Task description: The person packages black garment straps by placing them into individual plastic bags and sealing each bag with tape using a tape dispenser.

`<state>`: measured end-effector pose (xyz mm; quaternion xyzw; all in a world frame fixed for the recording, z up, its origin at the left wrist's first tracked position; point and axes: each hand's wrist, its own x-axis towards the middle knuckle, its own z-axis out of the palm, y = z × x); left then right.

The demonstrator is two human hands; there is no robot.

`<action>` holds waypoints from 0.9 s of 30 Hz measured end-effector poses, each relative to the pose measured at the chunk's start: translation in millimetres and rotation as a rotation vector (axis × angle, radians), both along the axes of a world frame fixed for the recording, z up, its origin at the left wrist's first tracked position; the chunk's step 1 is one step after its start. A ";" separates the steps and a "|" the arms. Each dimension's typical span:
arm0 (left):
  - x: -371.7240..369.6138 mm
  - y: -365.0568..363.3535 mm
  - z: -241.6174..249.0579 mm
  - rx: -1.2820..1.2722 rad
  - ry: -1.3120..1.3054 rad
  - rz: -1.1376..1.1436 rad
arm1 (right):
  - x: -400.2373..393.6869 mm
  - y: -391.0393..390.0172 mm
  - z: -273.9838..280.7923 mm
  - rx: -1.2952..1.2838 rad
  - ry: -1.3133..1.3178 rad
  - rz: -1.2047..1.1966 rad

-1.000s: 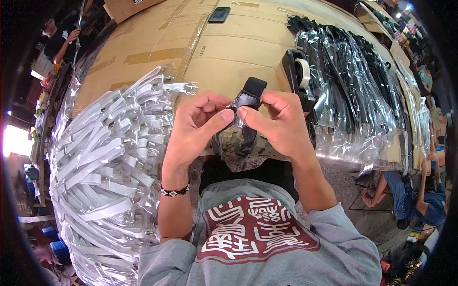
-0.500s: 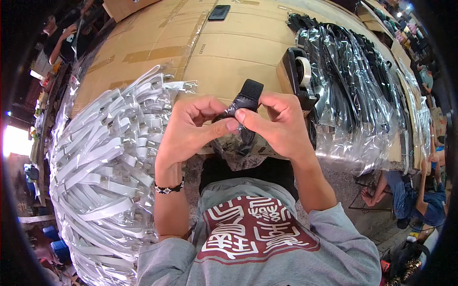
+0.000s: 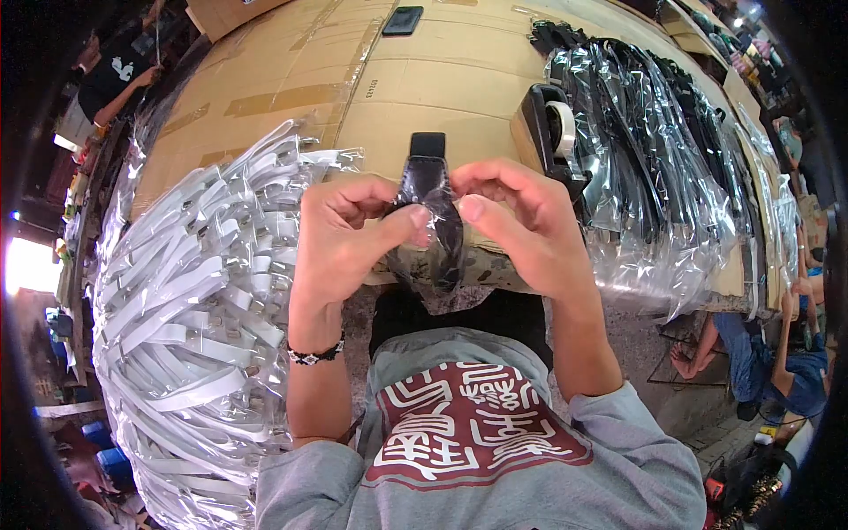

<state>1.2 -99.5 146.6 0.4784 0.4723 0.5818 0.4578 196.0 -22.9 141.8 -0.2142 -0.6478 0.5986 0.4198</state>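
Observation:
My left hand point(image 3: 349, 234) and my right hand point(image 3: 521, 225) hold a black strap point(image 3: 427, 181) between them, partly inside a clear plastic sleeve point(image 3: 433, 256) that hangs down toward my chest. Thumbs and forefingers of both hands pinch the sleeve and strap near its upper part. The strap's bare black end sticks up above my fingers. All this is just over the near edge of a cardboard-covered table point(image 3: 442, 79).
A big heap of white straps in clear bags point(image 3: 194, 291) lies at my left. Bagged black straps point(image 3: 654, 150) pile at my right, beside a black tape dispenser point(image 3: 552, 132). A phone point(image 3: 403, 19) lies far back. Other people sit at the right point(image 3: 777, 353) and far left point(image 3: 119, 71).
The black strap has turned from tilted right to upright and sits higher between my fingers. My right hand has opened outward a little while still pinching the sleeve.

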 end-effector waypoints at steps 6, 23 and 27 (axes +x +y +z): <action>0.0 -1.8 0.2 0.000 -0.041 0.008 | 4.7 0.2 1.1 -0.012 -0.151 0.061; 6.2 -5.9 3.0 0.010 0.070 -0.025 | -3.9 -2.1 8.7 0.114 -0.170 -0.060; 8.2 -2.6 0.3 -0.003 0.013 0.004 | -4.4 -1.5 9.1 0.146 -0.177 -0.071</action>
